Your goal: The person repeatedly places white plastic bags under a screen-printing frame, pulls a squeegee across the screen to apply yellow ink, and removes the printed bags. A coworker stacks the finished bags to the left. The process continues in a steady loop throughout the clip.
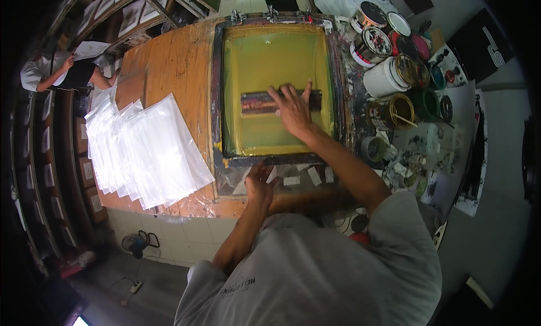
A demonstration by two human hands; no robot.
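Observation:
A screen-printing frame (218,89) with a dark border lies on the table, its yellow-green mesh (270,55) facing up. Across the lower half of the mesh sits a wide, ink-stained squeegee (256,104). My right hand (294,107) grips it from above toward its right end, with the fingers spread over the bar. At the near edge of the frame is my left hand (260,184), its fingertips by the dark border and its thumb apart. I see nothing in that hand. Left of the frame, several clear plastic bags (152,151) lie in an overlapping row.
Ink cans and tubs (389,78) crowd the right side, with a stick resting in an open tub (394,111). Hinge clamps (271,13) hold the frame's far edge. Shelves (45,151) line the left, where another person (51,72) sits. A small fan (135,244) stands below.

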